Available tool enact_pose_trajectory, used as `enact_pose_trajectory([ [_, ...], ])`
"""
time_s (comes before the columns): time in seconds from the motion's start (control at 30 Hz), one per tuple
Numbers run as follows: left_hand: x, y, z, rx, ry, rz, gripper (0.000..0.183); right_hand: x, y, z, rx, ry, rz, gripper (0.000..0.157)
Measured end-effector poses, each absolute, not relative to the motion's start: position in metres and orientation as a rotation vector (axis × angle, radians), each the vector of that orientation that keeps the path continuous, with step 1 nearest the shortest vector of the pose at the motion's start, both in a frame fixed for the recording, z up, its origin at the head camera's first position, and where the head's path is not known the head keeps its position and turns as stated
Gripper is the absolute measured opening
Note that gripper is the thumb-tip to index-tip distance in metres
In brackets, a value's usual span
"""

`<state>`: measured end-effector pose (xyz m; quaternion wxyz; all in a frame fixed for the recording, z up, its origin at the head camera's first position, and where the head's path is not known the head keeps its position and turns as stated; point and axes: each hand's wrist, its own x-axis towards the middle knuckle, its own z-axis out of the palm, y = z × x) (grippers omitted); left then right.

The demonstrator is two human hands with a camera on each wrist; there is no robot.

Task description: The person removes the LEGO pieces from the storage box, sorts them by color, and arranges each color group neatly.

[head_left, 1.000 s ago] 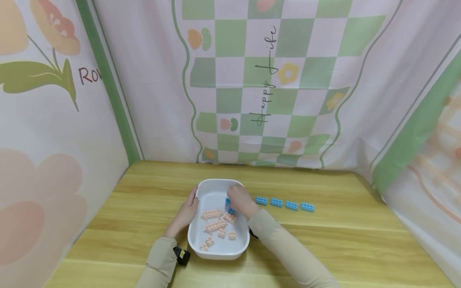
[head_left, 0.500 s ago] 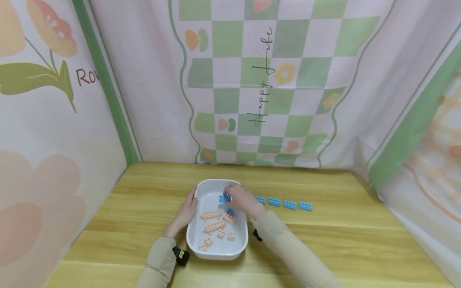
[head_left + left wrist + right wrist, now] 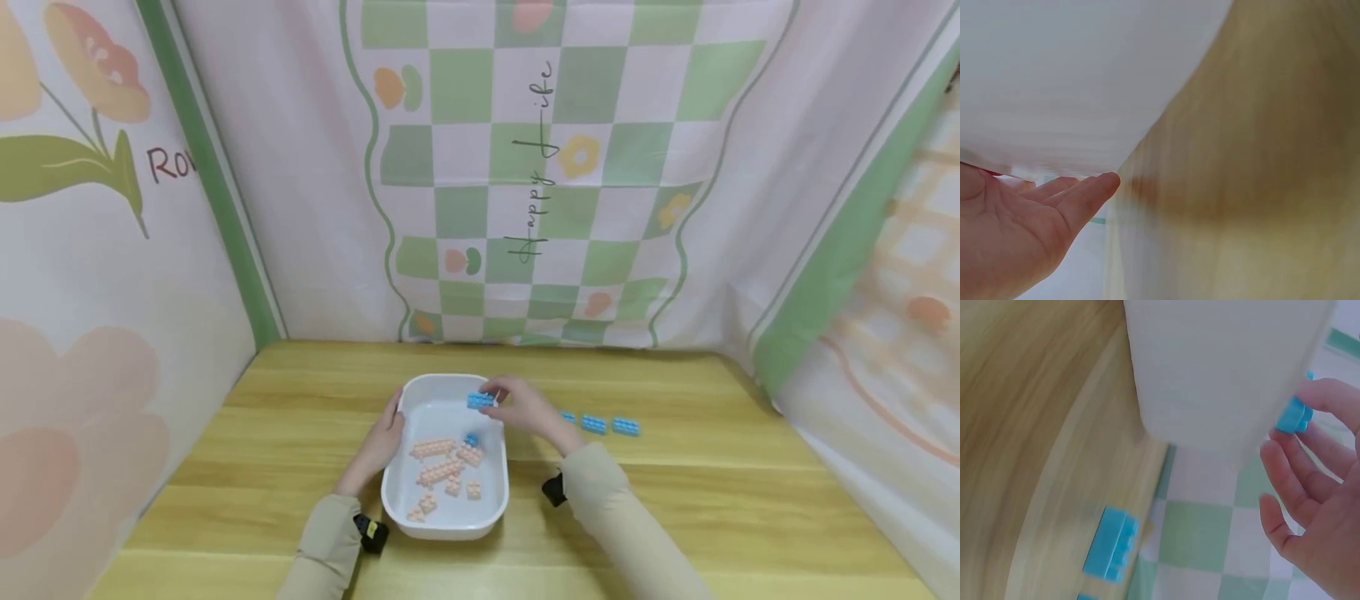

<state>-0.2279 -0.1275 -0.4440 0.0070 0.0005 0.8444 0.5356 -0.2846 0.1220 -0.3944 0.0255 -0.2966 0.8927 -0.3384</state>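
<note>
My right hand pinches a blue toy building brick between thumb and fingers, over the far right rim of a white tub. In the right wrist view the brick shows beside the tub wall, partly hidden by it. My left hand rests along the tub's left side, its fingers fairly straight under the rim in the left wrist view; its thumb is mostly hidden there. Inside the tub lie a smaller blue brick and several peach bricks, long and short.
On the wooden table, blue bricks stand in a row right of the tub, partly covered by my right hand. A checked curtain hangs behind the table's far edge. Black wrist devices sit at both cuffs.
My right hand has lifted the blue brick from inside the tub and moved up and right to the rim. The left hand stays at the tub's side. The head view has shifted slightly.
</note>
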Motion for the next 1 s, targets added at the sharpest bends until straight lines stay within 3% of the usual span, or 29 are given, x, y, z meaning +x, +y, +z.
enact_pose_trajectory([
  [1.0, -0.226, -0.127, -0.444, -0.023, 2.633, 1.669, 0.052, -0.281, 0.235, -0.395, -0.589, 2.882, -1.197, 0.030],
])
